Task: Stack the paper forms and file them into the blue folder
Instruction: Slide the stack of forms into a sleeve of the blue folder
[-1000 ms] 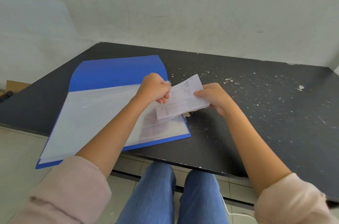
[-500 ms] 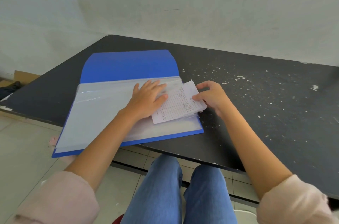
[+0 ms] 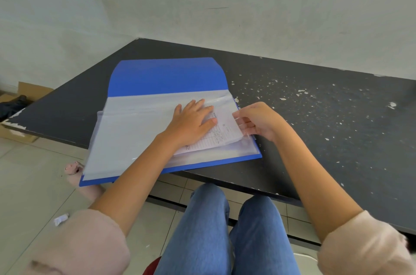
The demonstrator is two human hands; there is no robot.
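Paper forms (image 3: 221,135) now inside blue folder (image 3: 166,74)

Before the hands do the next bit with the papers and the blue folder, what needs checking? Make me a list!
1. The folder lies open: ok.
2. The left hand presses flat on the papers: ok.
3. The right hand pinches the edge of the clear pocket: ok.
4. The papers are fully inside the clear pocket: cannot tell.
5. The papers are stacked evenly: cannot tell, the left hand covers part of them.
6. The folder sits fully on the table: not ok, its near left corner hangs over the edge.
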